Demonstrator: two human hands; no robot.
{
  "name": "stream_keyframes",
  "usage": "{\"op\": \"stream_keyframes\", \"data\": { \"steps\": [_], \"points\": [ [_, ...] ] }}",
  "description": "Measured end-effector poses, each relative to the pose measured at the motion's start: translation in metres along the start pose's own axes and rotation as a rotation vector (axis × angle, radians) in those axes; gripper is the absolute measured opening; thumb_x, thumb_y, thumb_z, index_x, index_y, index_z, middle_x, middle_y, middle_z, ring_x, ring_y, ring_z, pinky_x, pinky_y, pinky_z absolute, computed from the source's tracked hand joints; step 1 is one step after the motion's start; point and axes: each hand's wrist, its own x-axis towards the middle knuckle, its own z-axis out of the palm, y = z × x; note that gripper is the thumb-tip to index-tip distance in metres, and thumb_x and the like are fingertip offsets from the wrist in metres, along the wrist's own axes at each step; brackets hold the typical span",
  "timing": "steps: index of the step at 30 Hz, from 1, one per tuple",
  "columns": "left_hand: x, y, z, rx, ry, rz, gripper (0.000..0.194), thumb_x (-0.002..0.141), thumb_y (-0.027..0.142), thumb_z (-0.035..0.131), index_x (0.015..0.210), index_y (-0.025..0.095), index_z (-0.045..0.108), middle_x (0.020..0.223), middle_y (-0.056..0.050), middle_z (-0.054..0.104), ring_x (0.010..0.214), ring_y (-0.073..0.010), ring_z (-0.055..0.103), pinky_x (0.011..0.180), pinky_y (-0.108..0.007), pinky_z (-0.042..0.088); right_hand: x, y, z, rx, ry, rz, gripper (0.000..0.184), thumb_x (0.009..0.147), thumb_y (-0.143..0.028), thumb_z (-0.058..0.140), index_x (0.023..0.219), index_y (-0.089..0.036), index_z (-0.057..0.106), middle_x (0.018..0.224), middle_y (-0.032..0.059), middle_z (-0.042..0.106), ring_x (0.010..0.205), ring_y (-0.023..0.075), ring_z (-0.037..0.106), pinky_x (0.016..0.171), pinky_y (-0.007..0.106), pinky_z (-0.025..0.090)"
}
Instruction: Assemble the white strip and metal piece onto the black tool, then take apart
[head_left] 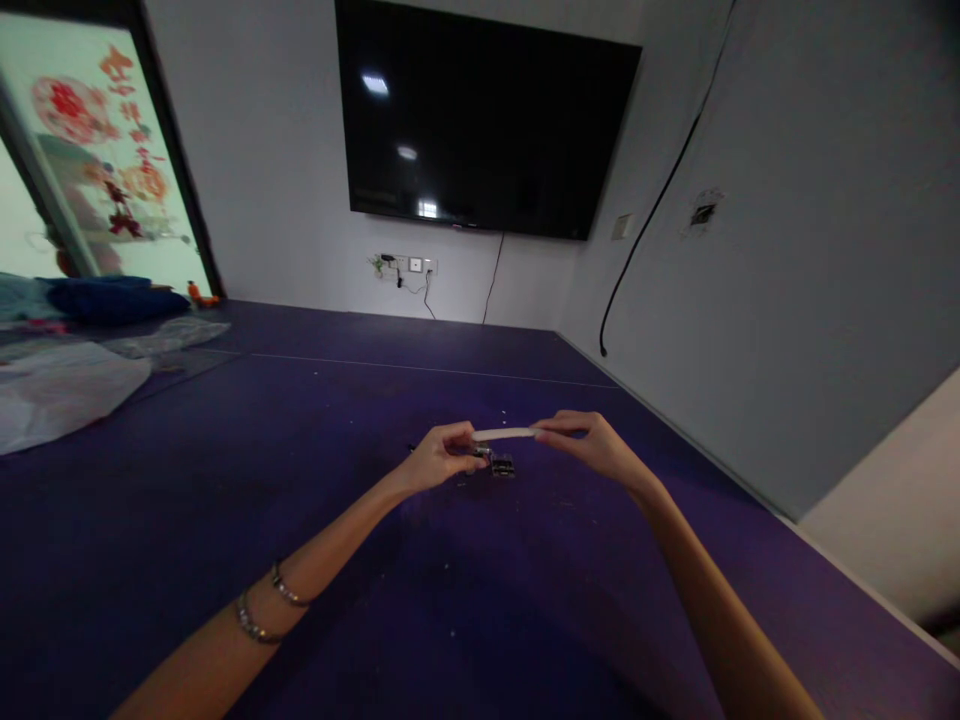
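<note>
Left hand: fingers hold the 9 o'clock end of one white strip, thumb lower; whether it also grips the small metallic bit cannot be told. Right hand: pinches the strip's 3 o'clock end. Strip near level, over the purple surface. Judged light, slightly bendable, possibly snapping if forced; fingertips at both ends suit it. Just off at 6 o'clock, one dark piece. At 7, two bracelets. At 12, one television.
</note>
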Motion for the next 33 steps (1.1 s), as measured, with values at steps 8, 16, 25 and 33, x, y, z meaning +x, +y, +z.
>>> {"op": "stream_keyframes", "data": {
  "steps": [8, 16, 25, 33],
  "points": [
    [0.0, 0.002, -0.001, -0.01, 0.005, 0.011, 0.023, 0.063, 0.023, 0.07, 0.067, 0.014, 0.05, 0.065, 0.002, 0.058, 0.061, -0.0092, 0.056, 0.061, -0.024, 0.042, -0.001, 0.004, -0.001, 0.039, -0.035, 0.007, 0.028, 0.076, -0.043, 0.059, 0.092, -0.023, 0.072, 0.075, 0.0035, 0.065, 0.067, 0.0145, 0.054, 0.06, 0.027, 0.039],
    [0.0, 0.0, -0.003, 0.014, 0.004, 0.032, 0.023, 0.064, 0.024, 0.071, 0.068, 0.014, 0.05, 0.067, 0.001, 0.059, 0.063, -0.01, 0.057, 0.062, -0.025, 0.043, 0.0, 0.006, -0.002, 0.06, -0.051, 0.01, 0.029, 0.076, -0.043, 0.059, 0.093, -0.022, 0.071, 0.075, 0.0039, 0.065, 0.069, 0.0152, 0.054, 0.061, 0.028, 0.039],
    [0.001, 0.002, -0.003, -0.011, 0.009, 0.028, 0.024, 0.064, 0.024, 0.071, 0.067, 0.014, 0.05, 0.067, 0.0, 0.062, 0.061, -0.0099, 0.057, 0.062, -0.025, 0.044, 0.0, 0.011, -0.005, 0.084, -0.073, 0.05, 0.032, 0.074, -0.045, 0.06, 0.091, -0.021, 0.072, 0.075, 0.0045, 0.065, 0.068, 0.0154, 0.053, 0.059, 0.027, 0.038],
    [0.0, 0.002, -0.003, -0.019, 0.015, 0.047, 0.022, 0.064, 0.023, 0.071, 0.068, 0.013, 0.052, 0.069, -0.002, 0.063, 0.063, -0.0105, 0.058, 0.063, -0.025, 0.044, -0.001, 0.015, -0.004, 0.083, -0.054, 0.04, 0.03, 0.075, -0.043, 0.06, 0.09, -0.021, 0.072, 0.077, 0.0044, 0.065, 0.071, 0.0158, 0.055, 0.063, 0.028, 0.04]
  ]
}}
